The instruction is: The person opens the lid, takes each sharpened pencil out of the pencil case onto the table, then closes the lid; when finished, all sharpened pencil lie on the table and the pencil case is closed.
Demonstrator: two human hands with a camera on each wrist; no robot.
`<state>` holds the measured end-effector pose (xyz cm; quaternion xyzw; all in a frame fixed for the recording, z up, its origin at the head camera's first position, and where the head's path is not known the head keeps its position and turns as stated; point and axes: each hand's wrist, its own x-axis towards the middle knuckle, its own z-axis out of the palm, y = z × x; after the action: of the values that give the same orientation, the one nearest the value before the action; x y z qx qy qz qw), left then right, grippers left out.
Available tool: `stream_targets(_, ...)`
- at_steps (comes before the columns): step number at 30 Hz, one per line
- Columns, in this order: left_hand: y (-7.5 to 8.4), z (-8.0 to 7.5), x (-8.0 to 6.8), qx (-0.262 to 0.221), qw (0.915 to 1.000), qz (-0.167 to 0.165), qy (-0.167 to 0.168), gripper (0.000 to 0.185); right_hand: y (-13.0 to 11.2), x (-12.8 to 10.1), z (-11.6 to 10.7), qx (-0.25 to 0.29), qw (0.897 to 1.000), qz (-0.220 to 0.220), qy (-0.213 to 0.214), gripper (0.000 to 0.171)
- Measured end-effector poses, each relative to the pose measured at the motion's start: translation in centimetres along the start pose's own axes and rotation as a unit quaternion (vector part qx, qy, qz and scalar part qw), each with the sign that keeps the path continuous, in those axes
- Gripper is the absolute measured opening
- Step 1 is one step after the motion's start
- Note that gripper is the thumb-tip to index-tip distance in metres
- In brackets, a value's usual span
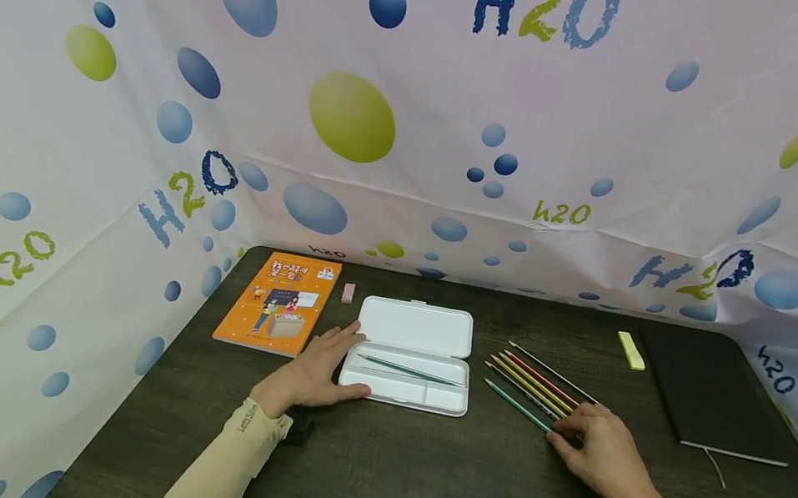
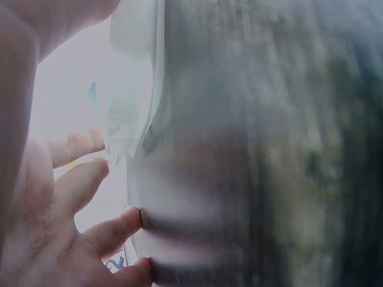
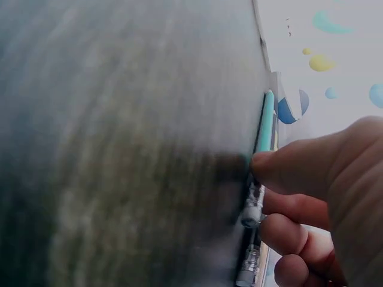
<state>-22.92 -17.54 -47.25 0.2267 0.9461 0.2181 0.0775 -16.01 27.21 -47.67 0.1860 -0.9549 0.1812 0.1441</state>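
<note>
Since the pencils (image 1: 535,380) slant away leftward, sharpened tips toward the white case (image 1: 416,327), back ends at the right hand (image 1: 603,452), that hand is the nearer of the 2. Right thumb against the green pencil (image 1: 516,404), other fingers curled about the row's back ends: grasping, can't tell how tightly. Left hand (image 1: 311,368) well apart from the row, fingers spread, grasping nothing, at the case's left side. Case open; 1 teal pencil (image 1: 413,370) inside, roughly crosswise.
</note>
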Motion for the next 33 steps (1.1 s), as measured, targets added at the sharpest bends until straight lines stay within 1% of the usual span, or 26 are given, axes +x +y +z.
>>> stream_targets(5, 0.0, 0.0, 0.0, 0.002, 1.0, 0.0, -0.002, 0.093, 0.1, 0.5, -0.2, 0.007, 1.0, -0.018, 0.019, 0.012)
stream_targets(10, 0.0, 0.0, 0.0, -0.002, 1.0, 0.007, 0.004, 0.093, -0.3, 1.6, -0.5, 0.024, 0.999, -0.034, 0.033, 0.012)
stream_targets(14, -0.1, 0.1, 0.1, -0.004, 0.9999, 0.014, 0.009, 0.092, -1.1, 2.9, -0.3, 0.044, 0.998, -0.043, 0.022, 0.011)
stream_targets(18, -0.1, 0.1, 0.0, -0.003, 0.9999, 0.011, 0.005, 0.093, -2.1, 4.6, 0.2, 0.063, 0.997, -0.049, -0.004, 0.017)
stream_targets(21, -0.1, 0.1, 0.0, -0.002, 1.0, 0.01, 0.002, 0.093, -2.9, 5.8, 0.8, 0.078, 0.995, -0.063, -0.021, 0.021)
stream_targets(25, -0.1, 0.1, 0.0, -0.005, 0.9999, 0.012, 0.005, 0.091, -3.9, 7.2, 1.7, 0.098, 0.991, -0.086, -0.029, 0.024)
stream_targets(31, 0.0, 0.1, 0.0, 0.0, 1.0, 0.007, 0.004, 0.092, -5.6, 8.8, 2.8, 0.116, 0.986, -0.116, -0.032, 0.021)
stream_targets(33, 0.0, 0.1, 0.0, 0.0, 0.9999, 0.011, 0.008, 0.092, -6.1, 9.2, 3.2, 0.121, 0.985, -0.121, -0.037, 0.021)
